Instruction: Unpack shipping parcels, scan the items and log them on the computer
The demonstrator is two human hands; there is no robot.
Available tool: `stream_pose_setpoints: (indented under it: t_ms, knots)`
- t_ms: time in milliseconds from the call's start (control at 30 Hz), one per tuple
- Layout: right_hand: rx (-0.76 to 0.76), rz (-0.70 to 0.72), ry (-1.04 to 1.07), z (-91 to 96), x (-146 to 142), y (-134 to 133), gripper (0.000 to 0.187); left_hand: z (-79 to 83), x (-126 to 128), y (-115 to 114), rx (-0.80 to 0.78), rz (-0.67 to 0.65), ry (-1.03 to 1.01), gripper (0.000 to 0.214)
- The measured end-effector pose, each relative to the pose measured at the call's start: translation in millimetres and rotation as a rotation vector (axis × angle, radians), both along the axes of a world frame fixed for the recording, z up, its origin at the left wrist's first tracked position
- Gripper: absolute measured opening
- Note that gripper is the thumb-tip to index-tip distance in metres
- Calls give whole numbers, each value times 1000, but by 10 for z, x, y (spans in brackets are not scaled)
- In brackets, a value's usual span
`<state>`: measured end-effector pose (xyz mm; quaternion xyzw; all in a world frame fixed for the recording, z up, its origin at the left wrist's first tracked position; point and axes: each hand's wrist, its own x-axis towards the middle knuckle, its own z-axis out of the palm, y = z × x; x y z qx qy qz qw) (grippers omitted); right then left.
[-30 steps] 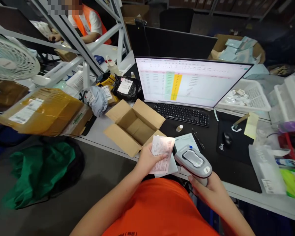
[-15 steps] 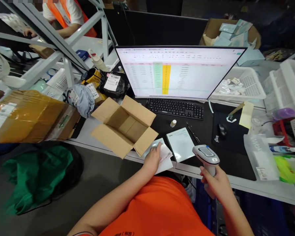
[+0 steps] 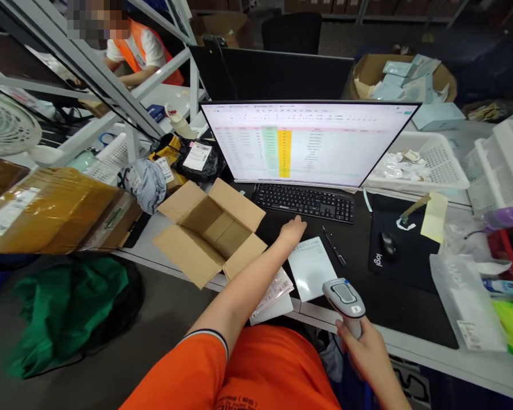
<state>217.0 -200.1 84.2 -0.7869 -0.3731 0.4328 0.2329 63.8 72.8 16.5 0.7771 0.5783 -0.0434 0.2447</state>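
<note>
My right hand [image 3: 361, 341] is wrapped round the grip of a grey-and-white barcode scanner [image 3: 345, 299], held over the desk's front edge. My left hand [image 3: 293, 230] reaches across to just in front of the black keyboard [image 3: 305, 202]. Its fingers are curled down over the spot where a small white-capped bottle stood; the bottle is hidden. Below that hand lies a pale flat box [image 3: 313, 270], with a black pen [image 3: 334, 246] beside it. Clear-wrapped flat packs [image 3: 277, 290] lie partly under my left forearm. An open cardboard box [image 3: 188, 245] stands to the left.
A monitor [image 3: 325, 148] showing a spreadsheet stands behind the keyboard. On the right are a mouse [image 3: 387, 245], a white basket [image 3: 447, 154] and a plastic bag [image 3: 468, 307]. Taped parcels [image 3: 68, 210] crowd the left. A co-worker in an orange vest [image 3: 154, 51] sits beyond the frame.
My left hand has left the clear-wrapped packs and moved forward to the small bottle's spot, covering it. My right hand still holds the scanner, slightly further left. The view has tilted up.
</note>
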Motion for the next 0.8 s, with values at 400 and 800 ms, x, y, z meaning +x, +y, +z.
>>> stream_pose_setpoints:
  t_ms: [400, 800]
  knots:
    - [106, -47, 153, 222, 127, 319, 49, 407, -272, -332, -261, 380, -914, 32]
    - [67, 62, 127, 396, 180, 267, 44, 598, -253, -462, -296, 433, -923, 30]
